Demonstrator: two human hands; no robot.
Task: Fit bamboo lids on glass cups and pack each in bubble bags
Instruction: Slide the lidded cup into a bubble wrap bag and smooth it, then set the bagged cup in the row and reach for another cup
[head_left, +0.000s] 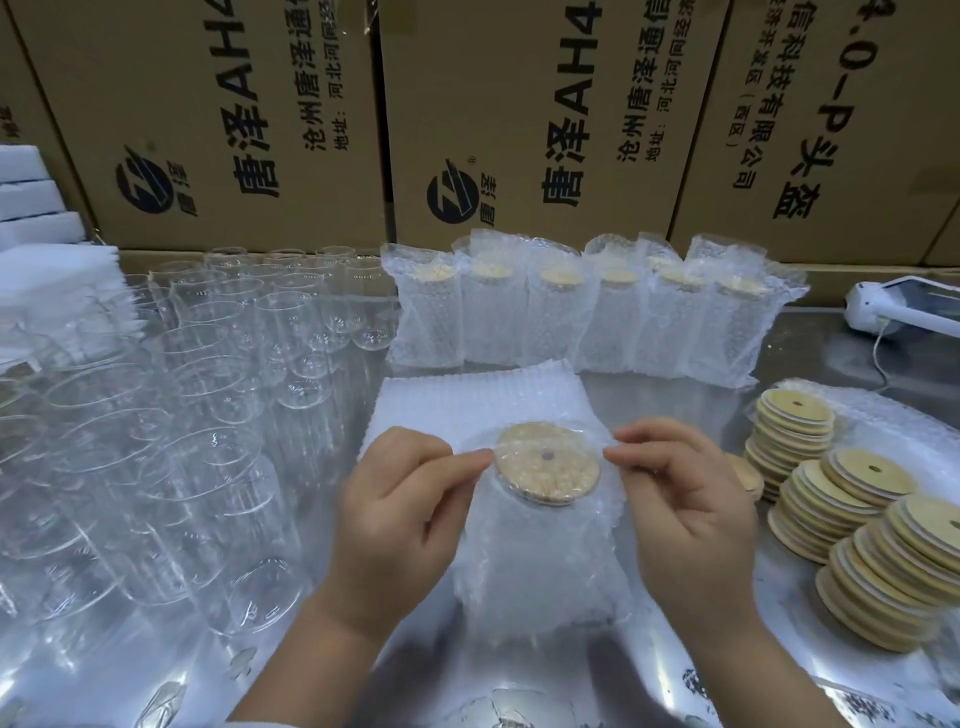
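The bamboo lid (546, 464) sits right between the two sets of fingertips, already inside the bubble bag (540, 566). It's presumably on a cup, which I can't really make out through the bubbles. The left hand (395, 519) pinches the bag mouth with thumb and forefinger just left of the lid, the right hand (691, 519) does the same just right of it, and the other fingers are loosely curled.

My take on this step: the cup looks fully in, so it's about closing or tidying the mouth. Keep both pinches even and pull outward gently so the film lies flat over the lid. Don't tip it, or the lid could pop loose in there.

Just beyond the fingertips is a flat stack of empty bags (467, 400). Further out, a row of packed cups (571, 312) stands upright. Off past the left knuckles there's a big crowd of bare glasses (208, 389), and past the right hand are leaning stacks of spare lids (857, 519).

It's all on a shiny metal table (810, 358). Printed cardboard boxes (519, 104) wall off the back, white foam sheets (41, 291) are far left, and some white corded gadget (893, 306) is far right.
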